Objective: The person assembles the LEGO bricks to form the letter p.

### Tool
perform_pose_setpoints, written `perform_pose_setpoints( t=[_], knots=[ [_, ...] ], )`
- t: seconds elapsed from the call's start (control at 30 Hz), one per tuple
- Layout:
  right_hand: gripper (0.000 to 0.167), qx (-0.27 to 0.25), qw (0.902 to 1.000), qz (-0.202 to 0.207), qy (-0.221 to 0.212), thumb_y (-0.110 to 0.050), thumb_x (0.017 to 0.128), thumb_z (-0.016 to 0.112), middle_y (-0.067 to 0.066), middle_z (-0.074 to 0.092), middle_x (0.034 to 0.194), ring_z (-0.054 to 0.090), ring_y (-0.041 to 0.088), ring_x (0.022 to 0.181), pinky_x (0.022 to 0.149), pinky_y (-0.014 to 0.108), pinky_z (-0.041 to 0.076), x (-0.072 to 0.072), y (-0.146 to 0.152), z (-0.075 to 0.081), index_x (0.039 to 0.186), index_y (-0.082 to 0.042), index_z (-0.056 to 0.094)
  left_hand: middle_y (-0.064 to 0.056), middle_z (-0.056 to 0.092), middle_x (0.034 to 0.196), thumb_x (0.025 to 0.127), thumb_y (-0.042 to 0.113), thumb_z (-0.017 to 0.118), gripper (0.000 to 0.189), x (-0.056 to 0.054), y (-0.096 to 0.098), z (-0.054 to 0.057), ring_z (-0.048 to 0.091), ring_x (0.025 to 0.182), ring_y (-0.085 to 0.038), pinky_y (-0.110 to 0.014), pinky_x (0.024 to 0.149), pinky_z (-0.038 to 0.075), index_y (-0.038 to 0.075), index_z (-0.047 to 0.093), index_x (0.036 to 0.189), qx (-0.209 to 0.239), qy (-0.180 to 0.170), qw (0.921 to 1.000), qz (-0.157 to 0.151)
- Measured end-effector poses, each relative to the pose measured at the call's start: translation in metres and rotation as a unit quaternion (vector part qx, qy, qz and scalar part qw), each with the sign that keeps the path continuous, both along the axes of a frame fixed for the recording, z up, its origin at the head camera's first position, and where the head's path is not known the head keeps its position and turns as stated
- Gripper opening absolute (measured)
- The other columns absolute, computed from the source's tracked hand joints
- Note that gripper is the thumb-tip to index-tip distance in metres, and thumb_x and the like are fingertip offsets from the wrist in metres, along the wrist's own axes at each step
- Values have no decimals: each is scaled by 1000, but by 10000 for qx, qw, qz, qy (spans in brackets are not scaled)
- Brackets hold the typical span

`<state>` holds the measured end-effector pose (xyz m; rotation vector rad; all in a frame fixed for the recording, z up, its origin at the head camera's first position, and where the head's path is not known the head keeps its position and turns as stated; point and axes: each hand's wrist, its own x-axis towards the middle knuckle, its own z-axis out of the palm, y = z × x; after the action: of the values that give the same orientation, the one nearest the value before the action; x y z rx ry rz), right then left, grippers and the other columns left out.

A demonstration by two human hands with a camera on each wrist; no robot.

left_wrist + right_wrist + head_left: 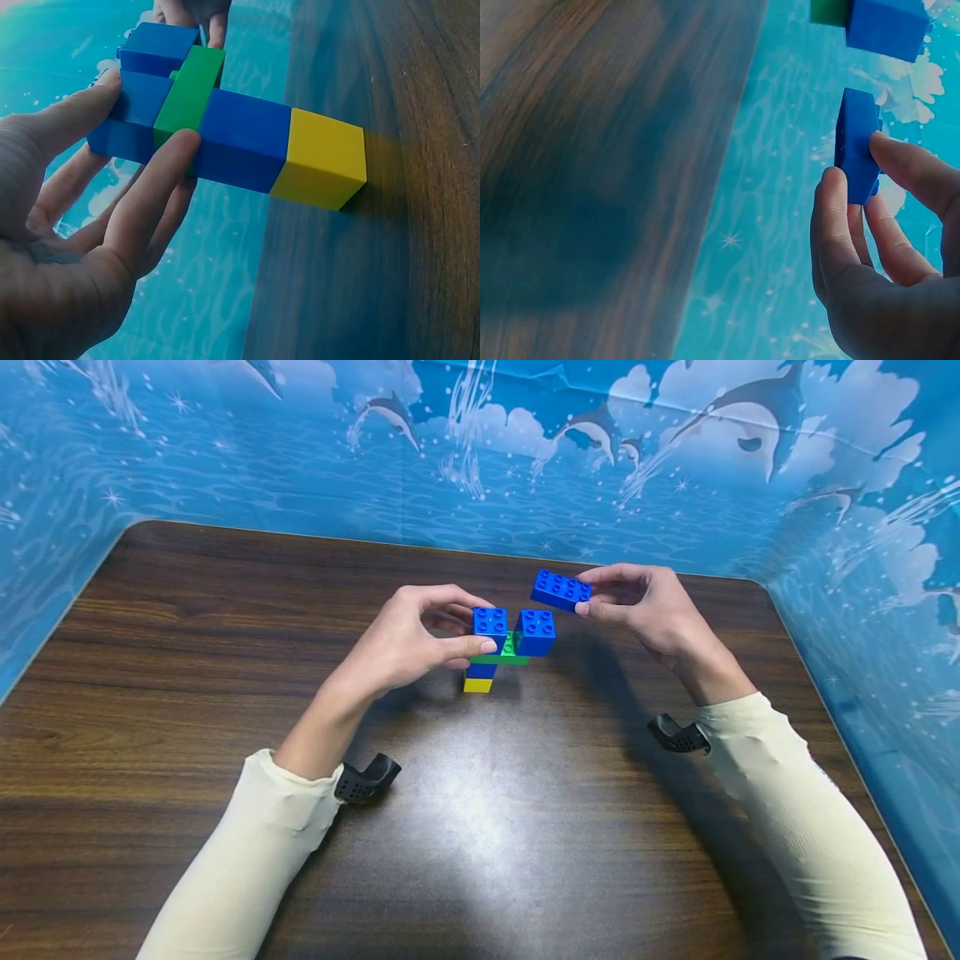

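A small tower of toy building bricks stands on the table, with a yellow brick point(477, 686) at the bottom and a blue brick point(244, 139) on it. Across the top lies a flat green brick point(189, 94), bearing two square blue bricks with a gap between them. My left hand point(408, 639) grips the left square blue brick point(490, 622), its fingers also touching the green one. Beyond the gap sits the right square blue brick point(536, 632). In my right hand point(645, 610), a long flat blue brick point(561, 590) is pinched at one end, raised just behind the tower's right side.
The dark wooden table point(187, 693) extends around the tower. Behind it and at both sides hangs a blue sheet point(300, 485) printed with dolphins. Black wrist mounts point(367, 779) stick out from both pale sleeves point(787, 802).
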<state>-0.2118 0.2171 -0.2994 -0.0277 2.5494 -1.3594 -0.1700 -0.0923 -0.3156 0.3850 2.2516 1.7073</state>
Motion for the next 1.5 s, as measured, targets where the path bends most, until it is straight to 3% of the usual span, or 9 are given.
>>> perform_pose_setpoints(
  t=[0.17, 0.37, 0.57, 0.87, 1.07, 1.5],
  knots=[
    [47, -161, 9998, -29, 93, -29, 98, 82, 7, 68, 146, 71, 8, 114, 98, 22, 58, 5, -4, 9, 140, -13, 69, -15, 71, 125, 95, 12, 84, 41, 0, -1, 0, 76, 110, -28, -49, 85, 67, 12, 73, 135, 48, -68, 10000, 11],
    [44, -584, 9978, 20, 306, -21, 96, 83, 2, 74, 132, 73, 8, 111, 94, 22, 60, 10, -9, 17, 137, -11, 70, -15, 71, 123, 95, 13, 85, 41, 1, -2, 1, 77, 108, -27, -48, 87, 67, 12, 74, 134, 37, -137, 9999, 47],
    [43, -549, 9975, 132, 415, -22, 95, 85, -4, 77, 121, 74, 9, 108, 92, 20, 59, 15, -16, 24, 135, -13, 72, -15, 71, 124, 95, 13, 85, 41, 1, -2, 0, 77, 108, -27, -48, 87, 67, 12, 74, 134, 24, -154, 9999, 64],
    [42, -430, 9970, 368, 528, -24, 97, 83, 0, 77, 121, 75, 13, 107, 92, 21, 59, 25, -27, 32, 135, -13, 72, -16, 72, 120, 95, 13, 85, 39, 0, -1, -1, 79, 105, -28, -48, 87, 67, 11, 74, 132, 91, -147, 9998, 39],
    [37, -513, 9952, 557, 625, -21, 98, 82, -3, 76, 114, 73, 17, 105, 91, 25, 60, 29, -33, 33, 133, -12, 73, -16, 73, 119, 94, 14, 85, 40, 0, -1, -1, 80, 104, -29, -48, 87, 67, 10, 74, 132, 104, -153, 9998, 46],
    [35, -610, 9924, 920, 536, -22, 99, 80, 2, 73, 115, 68, 23, 110, 91, 26, 58, 31, -43, 25, 132, -14, 74, -17, 73, 122, 94, 15, 86, 44, -2, -2, -3, 80, 107, -31, -47, 88, 67, 8, 72, 135, 104, -246, 9996, 25]
  ],
)
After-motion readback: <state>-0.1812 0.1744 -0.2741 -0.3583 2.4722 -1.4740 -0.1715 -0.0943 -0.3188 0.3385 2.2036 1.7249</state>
